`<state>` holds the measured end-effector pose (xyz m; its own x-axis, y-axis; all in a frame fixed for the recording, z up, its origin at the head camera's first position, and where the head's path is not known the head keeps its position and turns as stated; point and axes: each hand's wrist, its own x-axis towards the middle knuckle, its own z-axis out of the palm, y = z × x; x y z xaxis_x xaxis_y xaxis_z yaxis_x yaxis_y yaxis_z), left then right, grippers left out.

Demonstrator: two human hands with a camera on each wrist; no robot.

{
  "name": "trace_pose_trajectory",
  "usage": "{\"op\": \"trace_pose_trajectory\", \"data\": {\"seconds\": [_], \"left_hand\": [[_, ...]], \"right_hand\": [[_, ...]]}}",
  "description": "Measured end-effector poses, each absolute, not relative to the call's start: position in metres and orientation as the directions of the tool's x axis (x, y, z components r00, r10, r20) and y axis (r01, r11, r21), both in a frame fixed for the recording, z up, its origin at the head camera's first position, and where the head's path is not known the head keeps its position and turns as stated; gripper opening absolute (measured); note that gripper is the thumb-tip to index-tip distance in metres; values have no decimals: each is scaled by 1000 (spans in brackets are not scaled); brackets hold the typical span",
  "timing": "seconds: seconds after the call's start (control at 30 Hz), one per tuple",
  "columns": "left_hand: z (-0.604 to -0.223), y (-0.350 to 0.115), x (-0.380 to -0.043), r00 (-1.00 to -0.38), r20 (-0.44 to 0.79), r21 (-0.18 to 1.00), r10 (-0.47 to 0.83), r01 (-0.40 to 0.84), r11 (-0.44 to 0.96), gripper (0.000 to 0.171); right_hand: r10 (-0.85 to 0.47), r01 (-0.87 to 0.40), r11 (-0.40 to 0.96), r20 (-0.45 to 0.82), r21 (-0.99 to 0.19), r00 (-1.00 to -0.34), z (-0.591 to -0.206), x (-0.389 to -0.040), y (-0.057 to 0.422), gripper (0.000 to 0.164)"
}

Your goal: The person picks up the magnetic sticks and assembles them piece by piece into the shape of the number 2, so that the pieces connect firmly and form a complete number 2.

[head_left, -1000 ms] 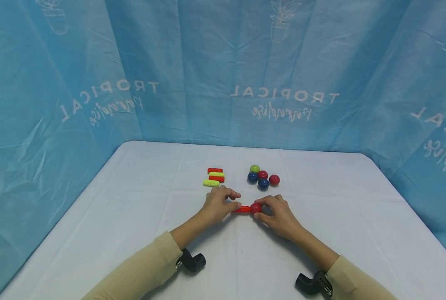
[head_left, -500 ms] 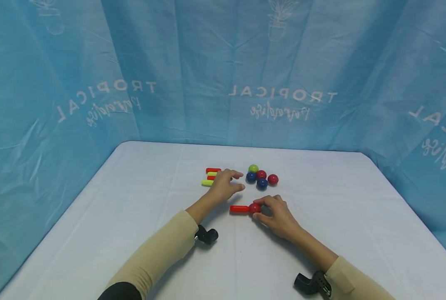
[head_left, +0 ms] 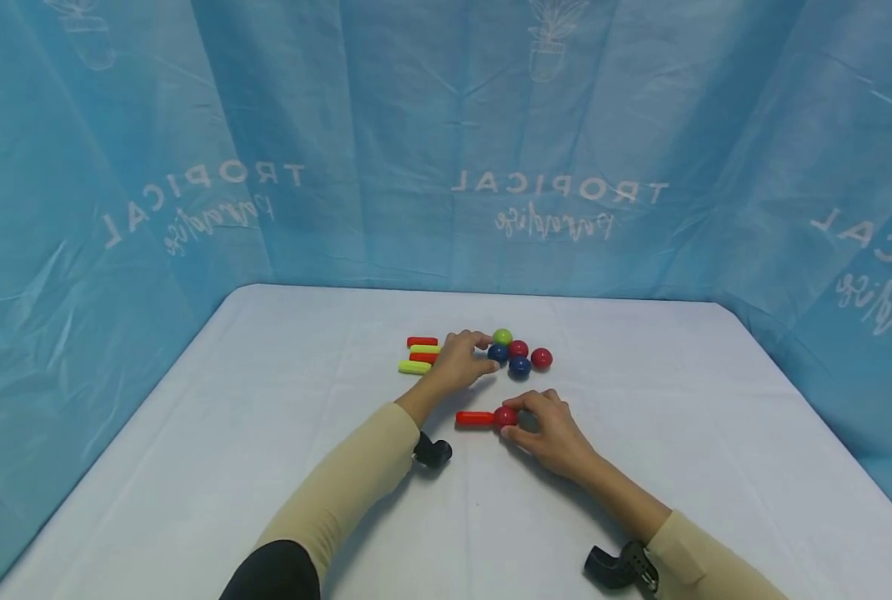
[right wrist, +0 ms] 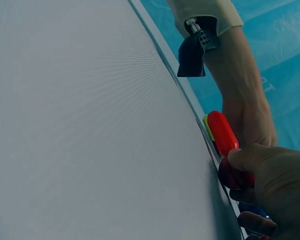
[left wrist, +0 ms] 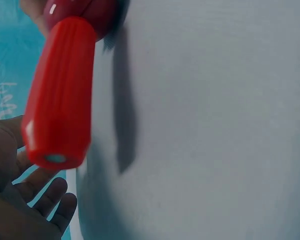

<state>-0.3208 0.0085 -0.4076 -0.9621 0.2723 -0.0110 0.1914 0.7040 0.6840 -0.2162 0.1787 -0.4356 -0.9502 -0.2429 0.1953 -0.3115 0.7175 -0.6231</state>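
My right hand (head_left: 554, 432) pinches a glossy red ball (head_left: 504, 417) between thumb and fingers, low over the white table. A short red ridged stick (head_left: 474, 419) joins the ball end to end and points left. In the left wrist view the free end of this stick (left wrist: 60, 100) shows a small round pale spot. Farther back, my left hand (head_left: 461, 360) reaches to a dark blue ball (head_left: 498, 353), with thumb and forefinger spread on either side of it. The other fingers of the left hand (left wrist: 40, 195) are loosely extended in the left wrist view.
Beside the blue ball sit a green ball (head_left: 502, 337), two red balls, one nearer the middle (head_left: 518, 348) and one farther right (head_left: 541, 358), and another blue ball (head_left: 519, 367). Several red and yellow sticks (head_left: 414, 367) lie left, partly behind the left hand. Blue curtains surround the white table (head_left: 641, 375).
My left hand has left the red stick and moved away and to the right, past the loose sticks, up to the blue ball. The right hand keeps its hold on the red ball.
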Motion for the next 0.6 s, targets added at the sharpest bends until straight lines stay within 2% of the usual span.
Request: {"op": "trace_pose_trajectory", "data": {"seconds": [0.6], "left_hand": [[-416,21,-330,-973,-17,676,229,158,720,45]], "right_hand": [[-238,-314,719,205,-620,-950,-437,-216,179,37]]}}
